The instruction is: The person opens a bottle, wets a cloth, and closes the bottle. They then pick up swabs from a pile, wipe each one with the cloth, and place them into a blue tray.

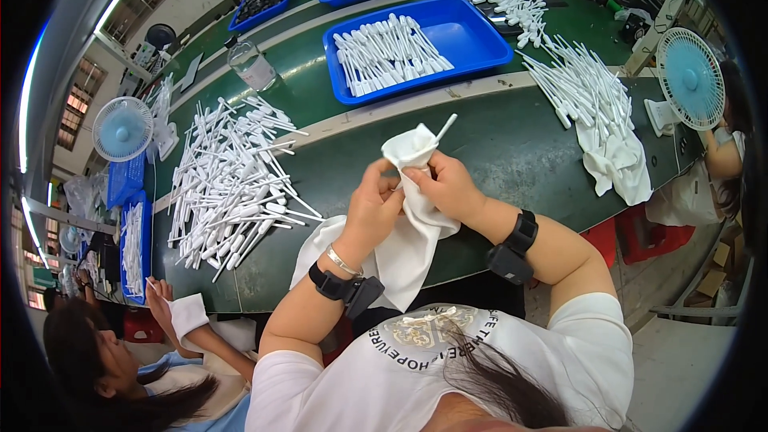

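A white cloth [420,228] hangs from both my hands over the near edge of the green table. My left hand [374,202] pinches the cloth from the left, its fingers bent. On the other side my right hand [450,186] is closed on the bunched cloth, thumb on top. Out of the upper fold sticks the thin end of a white plastic stick [448,126]; the rest of it is wrapped and hidden. To the left of my hands lies a loose heap of similar white sticks [232,184], each with a thicker end.
Beyond my hands stands a blue tray [472,36] with white sticks in rows. More sticks [580,84] lie at right beside a crumpled white cloth [616,162]. A clear bottle [254,68] and two fans [690,76] stand about. A co-worker [136,360] sits at left.
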The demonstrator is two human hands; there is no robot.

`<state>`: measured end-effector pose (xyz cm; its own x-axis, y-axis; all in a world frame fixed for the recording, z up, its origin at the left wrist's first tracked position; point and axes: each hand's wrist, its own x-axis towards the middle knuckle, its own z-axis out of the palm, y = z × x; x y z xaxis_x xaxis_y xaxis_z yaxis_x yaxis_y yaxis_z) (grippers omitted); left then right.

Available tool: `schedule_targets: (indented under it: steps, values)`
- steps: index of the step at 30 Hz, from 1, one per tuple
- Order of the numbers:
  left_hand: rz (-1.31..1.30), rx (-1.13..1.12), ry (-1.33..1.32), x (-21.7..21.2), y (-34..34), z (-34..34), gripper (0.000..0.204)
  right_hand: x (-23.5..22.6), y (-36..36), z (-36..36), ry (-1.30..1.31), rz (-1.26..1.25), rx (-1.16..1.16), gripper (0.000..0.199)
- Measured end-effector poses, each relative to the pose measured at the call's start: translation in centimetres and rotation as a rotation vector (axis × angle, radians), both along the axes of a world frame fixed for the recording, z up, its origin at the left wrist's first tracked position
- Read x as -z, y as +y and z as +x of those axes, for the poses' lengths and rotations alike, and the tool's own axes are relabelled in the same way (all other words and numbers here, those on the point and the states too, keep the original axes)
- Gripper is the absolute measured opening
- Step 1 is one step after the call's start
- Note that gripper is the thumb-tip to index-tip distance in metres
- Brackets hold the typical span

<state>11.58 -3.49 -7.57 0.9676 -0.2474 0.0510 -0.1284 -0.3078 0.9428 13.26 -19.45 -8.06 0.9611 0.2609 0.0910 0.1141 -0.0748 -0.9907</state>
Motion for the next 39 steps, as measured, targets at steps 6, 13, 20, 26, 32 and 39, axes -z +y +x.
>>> schedule_targets:
  steps: [6, 13, 20, 26, 32, 39]
  values:
    - [-0.626, 0.013, 0.082, -0.8, -1.4, -0.4, 0.054, 0.4, 0.4, 0.1, -0.560, -0.196, 0.172, 0.023]
    - [-0.352, -0.085, -0.018, -2.5, 0.8, 0.5, 0.029, 0.2, 0.2, -0.9, -0.502, -0.588, 0.046, 0.020]
    - [-0.679, -0.140, -0.021, -2.3, 2.2, 1.2, 0.016, -0.5, 0.6, -1.2, -0.658, -0.589, 0.038, 0.022]
    - [-0.894, -0.234, -0.076, -3.0, 5.0, 2.5, 0.016, -2.2, -1.3, -0.5, -0.233, -0.420, -0.084, 0.019]
    - [-0.830, -0.183, -0.070, -2.7, 3.7, 1.9, 0.015, -2.5, -2.3, 0.2, -0.309, -0.359, -0.113, 0.020]
    - [-0.629, -0.031, -0.064, -1.7, 0.7, -0.1, 0.014, -1.0, 0.0, -0.6, -0.509, -0.344, -0.012, 0.022]
